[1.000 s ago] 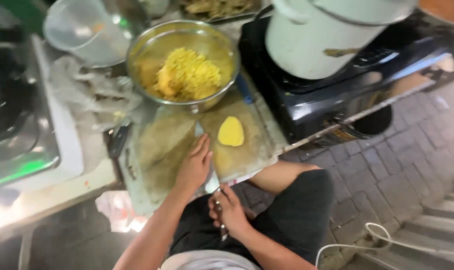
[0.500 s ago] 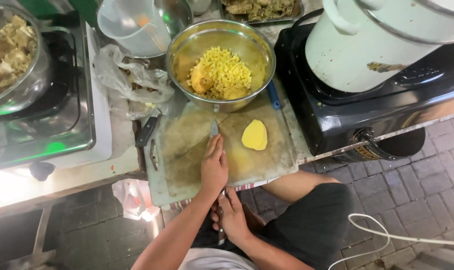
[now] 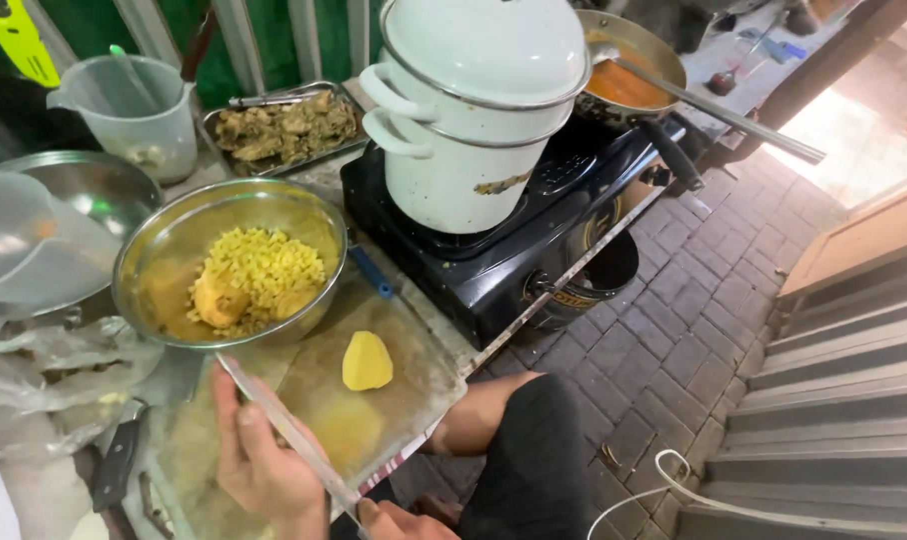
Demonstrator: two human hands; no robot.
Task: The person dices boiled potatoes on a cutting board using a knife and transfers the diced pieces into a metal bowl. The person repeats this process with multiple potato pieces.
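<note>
Midway through the dicing, my left hand [image 3: 264, 465] lies flat and open on the worn cutting board [image 3: 414, 385], fingers spread beside the long knife [image 3: 279, 430]. That blade runs slantwise from the rim of the steel bowl [image 3: 174, 245] down toward my right hand [image 3: 399, 520], which shows only at the bottom edge of the frame. It seems to close on the handle, though I cannot tell for sure.

Just right of the blade, one peeled yellow potato half [image 3: 367, 360] sits alone and uncut on the board. Above my left hand, the bowl already holds a good heap of small yellow cubes [image 3: 264, 270], with what look like two larger lumps against its near wall. By my judgement most of the cutting is done: the half on the board and those bigger pieces are what remains.

Beyond the board to the right, on the same desk, a white lidded pot [image 3: 474, 120] stands on a black stove [image 3: 534, 215]; a tray of cooked pieces [image 3: 279, 125] lies farther back.
</note>
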